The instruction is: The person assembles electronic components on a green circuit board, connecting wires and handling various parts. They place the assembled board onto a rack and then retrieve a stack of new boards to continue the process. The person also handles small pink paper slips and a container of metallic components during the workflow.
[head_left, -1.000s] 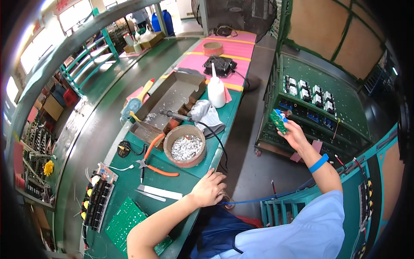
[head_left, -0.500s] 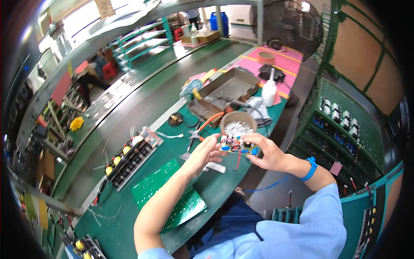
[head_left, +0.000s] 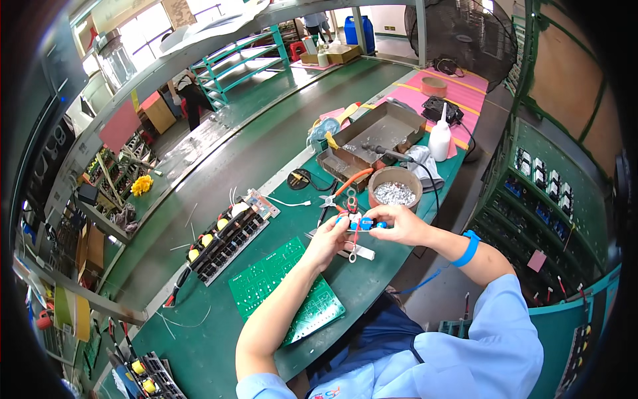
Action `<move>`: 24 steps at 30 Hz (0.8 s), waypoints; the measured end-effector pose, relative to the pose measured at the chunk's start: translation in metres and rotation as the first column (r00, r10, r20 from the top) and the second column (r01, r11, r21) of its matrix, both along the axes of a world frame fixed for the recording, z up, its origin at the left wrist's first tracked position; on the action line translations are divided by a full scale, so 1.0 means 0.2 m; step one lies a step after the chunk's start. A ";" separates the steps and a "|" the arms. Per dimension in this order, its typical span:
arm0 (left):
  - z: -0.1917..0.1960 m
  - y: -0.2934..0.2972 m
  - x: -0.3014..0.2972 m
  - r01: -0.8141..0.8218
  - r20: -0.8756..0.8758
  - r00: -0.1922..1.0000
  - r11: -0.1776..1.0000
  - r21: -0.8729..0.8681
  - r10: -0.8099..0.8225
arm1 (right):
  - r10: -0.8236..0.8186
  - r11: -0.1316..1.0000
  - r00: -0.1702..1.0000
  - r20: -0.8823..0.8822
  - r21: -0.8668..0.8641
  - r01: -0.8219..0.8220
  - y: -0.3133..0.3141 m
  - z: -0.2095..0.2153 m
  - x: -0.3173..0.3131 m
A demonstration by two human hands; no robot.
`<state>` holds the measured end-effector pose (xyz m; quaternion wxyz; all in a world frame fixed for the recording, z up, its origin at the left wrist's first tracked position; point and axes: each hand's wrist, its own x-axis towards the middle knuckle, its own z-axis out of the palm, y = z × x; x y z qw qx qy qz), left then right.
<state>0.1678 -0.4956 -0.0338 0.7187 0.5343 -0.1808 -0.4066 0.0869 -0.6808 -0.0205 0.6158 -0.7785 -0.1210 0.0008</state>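
Between my two hands is a small circuit board (head_left: 363,225) with blue components, tilted nearly edge-on, with red wires ending in ring terminals; one hangs below it. My left hand (head_left: 323,245) pinches its left end. The fingers of my right hand (head_left: 401,226), on the arm with a blue wrist strap (head_left: 471,249), close round its right end. Just beyond the board are orange-handled pliers (head_left: 353,182) and a round tub (head_left: 417,185) of small silvery metal pieces. Two green circuit boards (head_left: 269,274) lie on the bench beside and partly behind my left forearm.
A brown tray (head_left: 392,126) holding a soldering iron (head_left: 385,152) stands farther back, near a white squeeze bottle (head_left: 439,139) and grey cloth (head_left: 425,166). On the left lies a long board assembly (head_left: 229,243) with yellow parts. A green rack (head_left: 551,193) stands right, beyond the bench edge.
My left hand has gone from extended fingers beside the small board to a pinch on it. The board has tipped from face-up to nearly edge-on. The whole view has shifted.
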 end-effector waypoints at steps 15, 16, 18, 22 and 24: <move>-0.06 -0.03 -0.02 0.012 0.033 0.999 1.000 0.010 -0.012 | -0.034 0.995 0.994 0.105 -0.087 0.043 -0.03 -0.03 -0.03; -0.06 -0.02 -0.02 0.012 0.037 0.999 1.000 0.016 -0.013 | -0.044 0.995 0.991 0.128 -0.080 0.055 -0.02 -0.03 -0.03; -0.06 -0.02 -0.02 0.013 0.044 0.999 1.000 0.028 -0.015 | -0.055 0.995 0.987 0.154 -0.078 0.067 -0.01 -0.02 -0.02; -0.08 -0.02 0.00 0.016 0.033 0.999 1.000 0.009 -0.017 | -0.053 0.993 0.986 0.158 -0.097 0.069 -0.01 -0.01 -0.03; -0.08 -0.02 0.00 0.016 0.031 0.999 1.000 0.013 -0.017 | -0.056 0.992 0.986 0.155 -0.103 0.072 -0.01 -0.01 -0.03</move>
